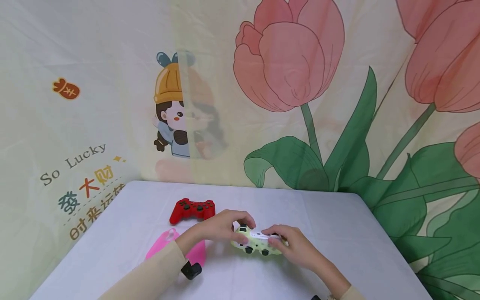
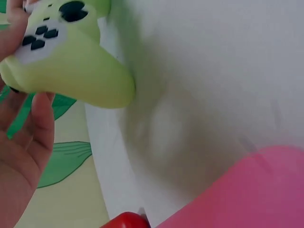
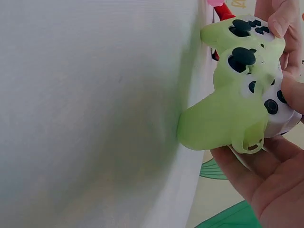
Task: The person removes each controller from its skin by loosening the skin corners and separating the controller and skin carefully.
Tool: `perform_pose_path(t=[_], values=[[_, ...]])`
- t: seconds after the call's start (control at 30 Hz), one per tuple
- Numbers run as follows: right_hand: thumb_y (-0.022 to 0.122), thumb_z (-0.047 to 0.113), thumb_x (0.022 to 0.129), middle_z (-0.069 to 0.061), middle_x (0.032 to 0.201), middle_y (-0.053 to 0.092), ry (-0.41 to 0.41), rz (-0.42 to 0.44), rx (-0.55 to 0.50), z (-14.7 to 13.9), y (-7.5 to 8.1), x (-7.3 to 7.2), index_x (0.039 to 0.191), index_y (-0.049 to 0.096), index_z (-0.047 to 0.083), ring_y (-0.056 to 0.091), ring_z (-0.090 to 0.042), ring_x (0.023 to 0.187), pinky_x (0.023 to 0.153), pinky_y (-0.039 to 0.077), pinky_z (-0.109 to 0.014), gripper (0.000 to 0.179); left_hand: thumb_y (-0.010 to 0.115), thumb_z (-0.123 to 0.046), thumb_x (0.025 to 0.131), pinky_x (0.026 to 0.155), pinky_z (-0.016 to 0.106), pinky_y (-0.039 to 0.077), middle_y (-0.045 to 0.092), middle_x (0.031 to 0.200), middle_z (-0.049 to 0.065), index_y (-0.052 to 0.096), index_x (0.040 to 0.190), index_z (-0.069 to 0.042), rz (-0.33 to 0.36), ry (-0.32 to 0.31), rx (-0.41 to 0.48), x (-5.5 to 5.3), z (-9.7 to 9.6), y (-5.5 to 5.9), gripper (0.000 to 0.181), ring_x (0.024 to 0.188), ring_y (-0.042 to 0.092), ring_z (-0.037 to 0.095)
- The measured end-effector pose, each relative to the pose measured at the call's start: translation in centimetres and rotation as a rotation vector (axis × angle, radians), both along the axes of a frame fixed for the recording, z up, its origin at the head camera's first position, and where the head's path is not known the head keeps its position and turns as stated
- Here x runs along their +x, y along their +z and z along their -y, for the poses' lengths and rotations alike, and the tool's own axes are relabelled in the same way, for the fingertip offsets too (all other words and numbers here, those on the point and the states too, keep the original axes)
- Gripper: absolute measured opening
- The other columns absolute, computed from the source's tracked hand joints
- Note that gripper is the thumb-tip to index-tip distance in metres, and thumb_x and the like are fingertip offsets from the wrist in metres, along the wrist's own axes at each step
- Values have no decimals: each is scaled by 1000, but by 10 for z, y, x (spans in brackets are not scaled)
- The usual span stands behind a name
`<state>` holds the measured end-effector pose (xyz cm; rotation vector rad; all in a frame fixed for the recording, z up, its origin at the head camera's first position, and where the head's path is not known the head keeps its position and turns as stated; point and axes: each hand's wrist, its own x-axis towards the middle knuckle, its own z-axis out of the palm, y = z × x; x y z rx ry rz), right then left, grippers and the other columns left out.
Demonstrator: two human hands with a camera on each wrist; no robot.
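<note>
A white game controller [image 1: 258,236] in a pale green, soft-looking sleeve [image 3: 237,102] is held between both hands over the table. My left hand [image 1: 225,227] grips one end, thumb on the near side and fingers around the far side. At the other end, my right hand [image 1: 296,246] pinches the controller with thumb and fingers. In the right wrist view, the sleeve sits off the white body here, with a thin loop hanging open and dark buttons bare beside it. Around the left end, the sleeve [image 2: 88,71] fits closely about the direction buttons.
On the white table [image 1: 330,216], a red game controller [image 1: 192,210] lies at the back left. A pink, soft-looking piece [image 1: 196,252] with a hole near one end lies partly under my left forearm. A cloth [image 1: 210,125] printed with tulips hangs behind the table.
</note>
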<state>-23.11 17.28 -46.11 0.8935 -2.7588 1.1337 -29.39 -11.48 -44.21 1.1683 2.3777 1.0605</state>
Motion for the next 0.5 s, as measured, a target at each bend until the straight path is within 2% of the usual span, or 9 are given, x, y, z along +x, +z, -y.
perform_pose_path(t=[0.23,0.4,0.5], values=[[67,33,105,14,119,74,56,-13,19,-6,4,6,128,74,29,64,-5,100,88,55,-29,24,83,-23,92,79,26,55,71,118,-21,70,129,-31,35,-142,-34,-2,-3,8,39,106,61,4],[67,32,105,10,120,75,119,-79,12,-12,0,6,128,75,25,67,-6,105,89,58,-32,26,85,-27,91,76,25,56,71,117,-21,71,127,-32,40,-177,-55,-1,-4,6,39,106,63,1],[69,30,104,10,121,75,140,-89,13,-14,-2,5,129,75,24,68,-6,105,89,59,-32,26,85,-31,90,76,25,57,70,115,-22,72,126,-34,30,-180,-77,-1,-3,4,38,105,62,0]])
